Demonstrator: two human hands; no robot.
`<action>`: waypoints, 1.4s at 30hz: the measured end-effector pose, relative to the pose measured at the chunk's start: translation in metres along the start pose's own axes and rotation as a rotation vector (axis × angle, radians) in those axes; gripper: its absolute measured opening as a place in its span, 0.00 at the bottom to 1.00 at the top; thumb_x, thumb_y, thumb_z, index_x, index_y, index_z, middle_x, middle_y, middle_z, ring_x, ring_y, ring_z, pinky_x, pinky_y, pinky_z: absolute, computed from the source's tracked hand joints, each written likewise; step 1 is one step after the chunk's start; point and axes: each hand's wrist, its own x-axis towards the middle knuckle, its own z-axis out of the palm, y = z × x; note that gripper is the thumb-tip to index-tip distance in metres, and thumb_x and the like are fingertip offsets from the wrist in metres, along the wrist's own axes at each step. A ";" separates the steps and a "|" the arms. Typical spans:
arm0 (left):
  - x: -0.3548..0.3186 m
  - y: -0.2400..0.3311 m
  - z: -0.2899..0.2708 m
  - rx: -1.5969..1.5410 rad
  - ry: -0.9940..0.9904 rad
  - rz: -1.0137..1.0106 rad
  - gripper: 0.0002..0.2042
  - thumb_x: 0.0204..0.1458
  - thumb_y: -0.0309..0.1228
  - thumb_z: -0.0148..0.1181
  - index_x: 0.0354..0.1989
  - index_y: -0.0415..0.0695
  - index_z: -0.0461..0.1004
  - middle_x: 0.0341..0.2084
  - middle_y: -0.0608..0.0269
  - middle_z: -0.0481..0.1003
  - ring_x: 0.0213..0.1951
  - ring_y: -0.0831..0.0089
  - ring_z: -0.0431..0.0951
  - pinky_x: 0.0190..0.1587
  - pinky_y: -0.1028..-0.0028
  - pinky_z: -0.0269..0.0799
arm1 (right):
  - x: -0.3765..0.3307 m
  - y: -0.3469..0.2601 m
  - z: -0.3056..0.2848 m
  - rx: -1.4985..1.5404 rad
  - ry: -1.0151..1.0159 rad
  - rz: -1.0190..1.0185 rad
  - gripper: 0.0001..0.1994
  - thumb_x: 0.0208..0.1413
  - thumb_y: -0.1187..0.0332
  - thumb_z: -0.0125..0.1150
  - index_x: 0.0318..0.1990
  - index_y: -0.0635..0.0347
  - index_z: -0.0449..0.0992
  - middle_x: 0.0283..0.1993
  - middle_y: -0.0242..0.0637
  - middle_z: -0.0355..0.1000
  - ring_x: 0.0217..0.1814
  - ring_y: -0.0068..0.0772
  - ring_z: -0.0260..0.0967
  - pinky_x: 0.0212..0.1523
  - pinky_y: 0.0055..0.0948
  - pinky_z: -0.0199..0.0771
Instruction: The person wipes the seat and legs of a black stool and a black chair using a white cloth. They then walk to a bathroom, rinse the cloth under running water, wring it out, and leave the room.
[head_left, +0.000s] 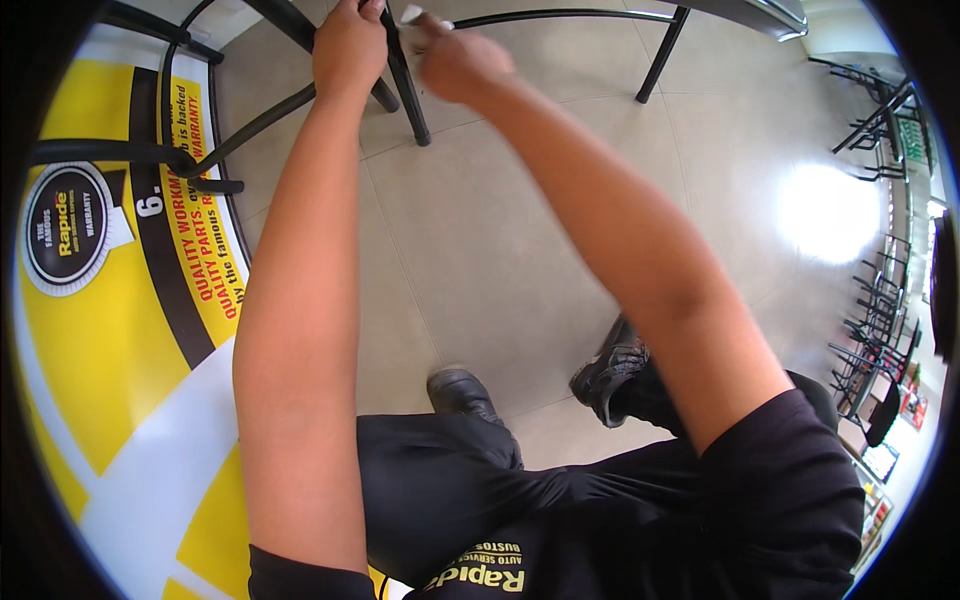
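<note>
My left hand (350, 48) is at the top edge, its fingers closed and partly cut off by the frame. It is right beside a slim black metal leg (408, 95) of a piece of furniture; what it grips, if anything, is hidden. Just right of that leg is my right hand (462, 66), smeared by motion, with its fingers pinched together. From them sticks a small white piece (412, 14), perhaps cloth or paper, too blurred to name. Both arms stretch forward.
Bent black tube frames (255, 125) stand at the upper left before a yellow printed panel (95, 375). A black-legged piece of furniture (662, 55) is at the top. Stacked dark chairs (885, 290) line the right. My shoes (462, 392) rest on the tiled floor (520, 250).
</note>
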 end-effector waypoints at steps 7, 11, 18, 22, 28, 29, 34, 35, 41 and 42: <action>0.005 -0.004 0.008 0.105 0.024 0.030 0.20 0.68 0.47 0.49 0.51 0.43 0.77 0.32 0.54 0.83 0.36 0.60 0.85 0.43 0.60 0.76 | 0.029 0.279 -0.082 -0.254 0.243 0.314 0.26 0.67 0.52 0.52 0.71 0.38 0.59 0.55 0.49 0.78 0.55 0.55 0.77 0.48 0.55 0.75; 0.009 -0.012 -0.008 -0.071 -0.086 -0.025 0.18 0.67 0.45 0.54 0.42 0.40 0.78 0.26 0.60 0.80 0.29 0.68 0.83 0.39 0.66 0.75 | 0.029 0.273 -0.080 -0.897 0.074 0.286 0.28 0.67 0.58 0.50 0.71 0.53 0.57 0.61 0.55 0.74 0.61 0.61 0.73 0.60 0.53 0.71; 0.004 0.004 -0.011 -0.109 -0.129 -0.037 0.15 0.66 0.40 0.57 0.44 0.40 0.80 0.26 0.62 0.81 0.30 0.68 0.81 0.36 0.68 0.74 | -0.001 0.048 0.035 0.025 0.304 -0.053 0.26 0.62 0.61 0.53 0.63 0.70 0.66 0.52 0.65 0.74 0.51 0.56 0.78 0.50 0.47 0.78; 0.010 -0.023 -0.019 -0.081 -0.145 -0.010 0.16 0.65 0.33 0.54 0.56 0.37 0.77 0.28 0.60 0.82 0.28 0.72 0.81 0.34 0.71 0.76 | -0.014 -0.033 0.005 -0.394 0.292 -0.447 0.20 0.61 0.63 0.53 0.54 0.66 0.79 0.43 0.60 0.79 0.49 0.54 0.79 0.47 0.45 0.80; 0.008 0.031 -0.044 0.120 -0.530 -0.312 0.21 0.68 0.35 0.40 0.63 0.40 0.69 0.41 0.58 0.82 0.38 0.72 0.81 0.38 0.70 0.80 | 0.047 -0.072 -0.055 0.653 0.761 -0.243 0.19 0.66 0.54 0.51 0.48 0.59 0.80 0.48 0.50 0.80 0.53 0.56 0.77 0.48 0.51 0.77; 0.003 0.034 -0.046 0.091 -0.543 -0.286 0.18 0.66 0.34 0.44 0.58 0.40 0.73 0.40 0.57 0.82 0.34 0.71 0.81 0.37 0.69 0.80 | 0.066 -0.080 -0.059 0.549 0.943 -0.289 0.19 0.65 0.57 0.52 0.55 0.63 0.73 0.53 0.57 0.75 0.58 0.58 0.73 0.55 0.50 0.73; -0.006 0.020 -0.036 0.019 -0.622 -0.308 0.12 0.62 0.31 0.51 0.46 0.41 0.80 0.35 0.62 0.80 0.28 0.70 0.80 0.33 0.71 0.79 | 0.103 -0.095 -0.050 0.464 1.153 -0.382 0.34 0.61 0.63 0.61 0.71 0.68 0.59 0.69 0.70 0.61 0.72 0.60 0.62 0.76 0.42 0.55; -0.005 0.014 -0.035 -0.003 -0.657 -0.289 0.14 0.64 0.32 0.47 0.50 0.40 0.77 0.39 0.61 0.80 0.34 0.70 0.80 0.37 0.69 0.81 | 0.094 -0.086 -0.041 0.437 1.021 -0.260 0.27 0.63 0.58 0.59 0.63 0.66 0.64 0.59 0.66 0.67 0.63 0.60 0.68 0.65 0.47 0.62; -0.001 0.007 -0.059 -0.100 -0.698 -0.331 0.18 0.66 0.30 0.40 0.57 0.36 0.72 0.48 0.53 0.80 0.47 0.66 0.81 0.46 0.65 0.83 | -0.001 -0.070 -0.009 0.253 0.500 0.051 0.20 0.67 0.50 0.53 0.50 0.61 0.68 0.36 0.53 0.80 0.43 0.59 0.80 0.43 0.55 0.77; -0.002 0.016 -0.061 -0.095 -0.676 -0.328 0.18 0.66 0.29 0.39 0.57 0.36 0.72 0.48 0.52 0.80 0.47 0.65 0.82 0.46 0.65 0.84 | -0.004 -0.064 -0.002 0.253 0.502 0.040 0.20 0.67 0.51 0.53 0.50 0.61 0.66 0.36 0.52 0.80 0.42 0.59 0.80 0.42 0.53 0.78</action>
